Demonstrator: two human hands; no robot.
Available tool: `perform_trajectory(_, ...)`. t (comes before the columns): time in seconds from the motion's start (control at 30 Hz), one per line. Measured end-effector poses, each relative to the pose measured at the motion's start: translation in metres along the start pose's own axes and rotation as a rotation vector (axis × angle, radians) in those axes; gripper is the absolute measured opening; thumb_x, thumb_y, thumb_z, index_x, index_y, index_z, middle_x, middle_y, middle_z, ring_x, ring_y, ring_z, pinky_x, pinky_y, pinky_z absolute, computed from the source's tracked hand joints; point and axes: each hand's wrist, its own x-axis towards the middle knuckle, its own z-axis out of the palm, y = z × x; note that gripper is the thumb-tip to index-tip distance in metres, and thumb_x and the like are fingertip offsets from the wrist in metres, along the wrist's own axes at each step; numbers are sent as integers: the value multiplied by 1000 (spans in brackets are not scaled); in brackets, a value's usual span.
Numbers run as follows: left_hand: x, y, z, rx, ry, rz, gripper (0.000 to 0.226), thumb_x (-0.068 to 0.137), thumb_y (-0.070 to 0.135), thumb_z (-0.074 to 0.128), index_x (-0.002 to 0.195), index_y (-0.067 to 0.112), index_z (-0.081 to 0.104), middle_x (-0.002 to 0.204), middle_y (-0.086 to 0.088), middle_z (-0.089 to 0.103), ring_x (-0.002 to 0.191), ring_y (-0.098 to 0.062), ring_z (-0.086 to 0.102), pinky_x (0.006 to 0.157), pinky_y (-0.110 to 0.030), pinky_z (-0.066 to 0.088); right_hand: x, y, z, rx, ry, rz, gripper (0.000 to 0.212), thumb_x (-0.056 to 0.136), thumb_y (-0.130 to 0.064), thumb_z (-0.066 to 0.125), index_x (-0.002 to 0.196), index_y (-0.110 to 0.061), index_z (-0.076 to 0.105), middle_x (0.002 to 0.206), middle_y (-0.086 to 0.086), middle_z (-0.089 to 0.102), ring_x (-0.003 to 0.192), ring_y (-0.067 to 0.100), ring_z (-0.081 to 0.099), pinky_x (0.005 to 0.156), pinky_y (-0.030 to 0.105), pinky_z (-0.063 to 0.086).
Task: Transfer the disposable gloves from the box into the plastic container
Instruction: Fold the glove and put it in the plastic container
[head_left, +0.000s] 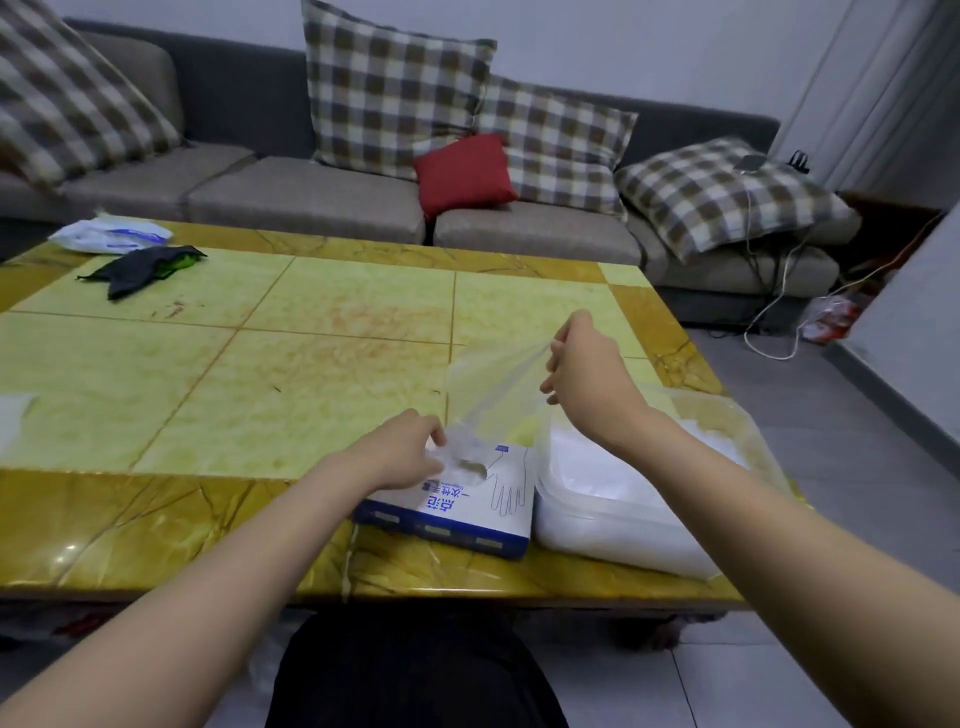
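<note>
lower centre: box (467, 512) on table (311, 338), beside plastic container (597, 525) at its right | clear glove (488, 384) stretched from box slot up to right grip (576, 358), fingers pinched on it | left grip (410, 449) curled on the glove's lower end at the slot

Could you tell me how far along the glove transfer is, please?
Partly done: the plastic container already holds a pile of gloves. In hand: the right hand pulls a clear glove from the box while the left hand pinches it at the opening. What remains inside is hidden.
</note>
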Motion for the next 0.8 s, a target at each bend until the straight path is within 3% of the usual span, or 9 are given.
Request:
perform_trajectory(0.13, 4, 29, -27, -138, 243, 58, 38, 92, 18, 54, 127, 10, 42, 131, -8, 47, 107, -22, 51, 82, -27, 39, 1, 4, -21, -3, 91, -92, 14, 91, 3, 35, 92, -11, 39, 92, 20, 55, 86, 26, 55, 77, 54, 51)
perform_trajectory(0.23, 5, 58, -46, -330, 288, 126, 46, 89, 21, 57, 131, 14, 39, 125, -1, 48, 81, -13, 50, 65, -23, 36, -2, 5, -31, -35, 91, -184, 12, 94, 1, 36, 89, -9, 40, 87, 13, 53, 80, 20, 50, 76, 49, 52)
perform_trajectory(0.37, 10, 84, -57, -368, 318, 241, 9, 86, 19, 63, 91, 24, 58, 83, 10, 61, 71, -9, 55, 56, -16, 38, -3, 12, -39, -18, 112, -245, 10, 97, -7, 39, 89, -12, 43, 81, 6, 53, 78, 26, 56, 75, 49, 52)
perform_trajectory(0.43, 12, 91, -59, -357, 364, 275, 16, 88, 14, 59, 77, 25, 59, 71, 13, 63, 68, -4, 55, 54, -9, 37, -4, 19, -44, 12, 161, -240, 5, 99, -14, 43, 96, -12, 46, 86, 5, 55, 79, 25, 56, 77, 47, 51)
perform_trajectory(0.5, 11, 97, -63, -409, 395, 290, 17, 91, 12, 56, 77, 22, 58, 72, 11, 64, 64, 1, 52, 54, -7, 36, -6, 29, -48, 21, 175, -203, 24, 97, -23, 51, 117, -10, 46, 107, 5, 55, 87, 21, 55, 83, 38, 48)
perform_trajectory(0.6, 7, 107, -66, -522, 349, 341, 12, 93, 8, 52, 84, 15, 57, 81, 5, 66, 74, -5, 55, 64, -12, 42, -13, 45, -46, 58, 65, -71, 72, 89, -34, 62, 143, -6, 24, 139, 7, 41, 115, 19, 51, 92, 27, 40)
perform_trajectory(0.67, 5, 113, -66, -593, 273, 370, 14, 94, 8, 50, 83, 16, 55, 82, 4, 66, 75, -6, 55, 60, -8, 41, -16, 54, -41, 118, -18, 2, 85, 85, -36, 66, 146, -6, 17, 142, 7, 40, 126, 19, 45, 96, 26, 37)
perform_trajectory(0.73, 4, 119, -64, -663, 207, 391, 18, 95, 6, 48, 82, 17, 53, 80, 2, 66, 75, -8, 56, 63, -12, 42, -16, 57, -38, 256, -83, 46, 82, 84, -34, 69, 145, -8, 22, 133, 3, 50, 123, 16, 49, 99, 29, 40)
perform_trajectory(0.8, 4, 122, -62, -713, 171, 404, 19, 95, 3, 47, 81, 15, 52, 76, -1, 64, 72, -11, 54, 65, -18, 43, -14, 57, -37, 395, -107, 27, 58, 84, -26, 70, 132, -10, 40, 111, 3, 64, 105, 12, 60, 91, 29, 48)
